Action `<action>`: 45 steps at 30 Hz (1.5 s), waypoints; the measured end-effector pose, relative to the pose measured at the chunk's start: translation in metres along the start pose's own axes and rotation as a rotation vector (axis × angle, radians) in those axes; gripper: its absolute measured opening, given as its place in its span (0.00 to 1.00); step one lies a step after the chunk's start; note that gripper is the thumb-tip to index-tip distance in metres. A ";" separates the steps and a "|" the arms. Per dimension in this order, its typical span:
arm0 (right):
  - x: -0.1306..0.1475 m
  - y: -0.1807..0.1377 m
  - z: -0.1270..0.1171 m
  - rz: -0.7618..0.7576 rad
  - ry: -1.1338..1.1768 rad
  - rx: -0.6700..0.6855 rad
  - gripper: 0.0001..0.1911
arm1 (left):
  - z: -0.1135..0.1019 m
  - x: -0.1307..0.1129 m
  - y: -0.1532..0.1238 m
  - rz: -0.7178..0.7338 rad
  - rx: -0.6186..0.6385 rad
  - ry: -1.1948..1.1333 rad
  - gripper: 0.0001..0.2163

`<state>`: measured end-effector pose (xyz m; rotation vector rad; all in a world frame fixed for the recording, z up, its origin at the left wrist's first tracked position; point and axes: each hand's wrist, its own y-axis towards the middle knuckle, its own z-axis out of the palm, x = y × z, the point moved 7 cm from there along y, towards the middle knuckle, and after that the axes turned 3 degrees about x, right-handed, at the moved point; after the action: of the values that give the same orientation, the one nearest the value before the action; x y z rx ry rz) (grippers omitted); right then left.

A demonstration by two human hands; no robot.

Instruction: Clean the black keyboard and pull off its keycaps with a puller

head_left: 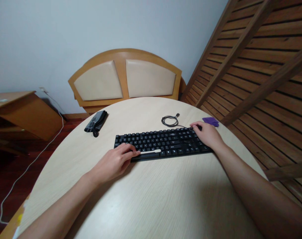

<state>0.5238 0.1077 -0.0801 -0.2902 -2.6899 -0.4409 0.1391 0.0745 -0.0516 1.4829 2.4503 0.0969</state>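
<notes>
A black keyboard (151, 141) lies flat on the round pale wooden table (166, 199). My left hand (122, 156) is closed on a thin white stick with a wider tip, like a cleaning swab (151, 151). The swab lies over the keyboard's front row, pointing right. Under that hand the keyboard's front left part is hidden. At the other end, my right hand (208, 134) grips the keyboard's far right corner, its fingertips at the back edge. The keyboard's coiled black cable (169, 121) sits behind it.
A folded dark pouch (97, 121) with a drawstring lies at the table's back left. By my right hand is a purple cloth (210, 121). Beyond the table stands a padded headboard (126, 78). Slatted wooden panels (260, 83) rise on the right; a white cord (33, 162) crosses the floor left.
</notes>
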 end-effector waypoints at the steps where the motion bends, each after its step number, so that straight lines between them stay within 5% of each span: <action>1: 0.000 0.000 0.000 0.001 -0.003 -0.001 0.16 | 0.000 -0.001 0.000 0.001 -0.002 0.005 0.19; 21: 0.001 -0.001 -0.001 0.000 0.015 -0.014 0.15 | 0.010 -0.023 0.011 0.070 -0.146 0.082 0.18; 45: -0.002 0.001 0.001 0.000 0.032 0.002 0.14 | 0.029 -0.049 0.027 0.177 -0.056 0.133 0.20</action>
<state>0.5248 0.1085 -0.0818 -0.2805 -2.6595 -0.4386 0.1914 0.0416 -0.0640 1.7166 2.3889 0.3058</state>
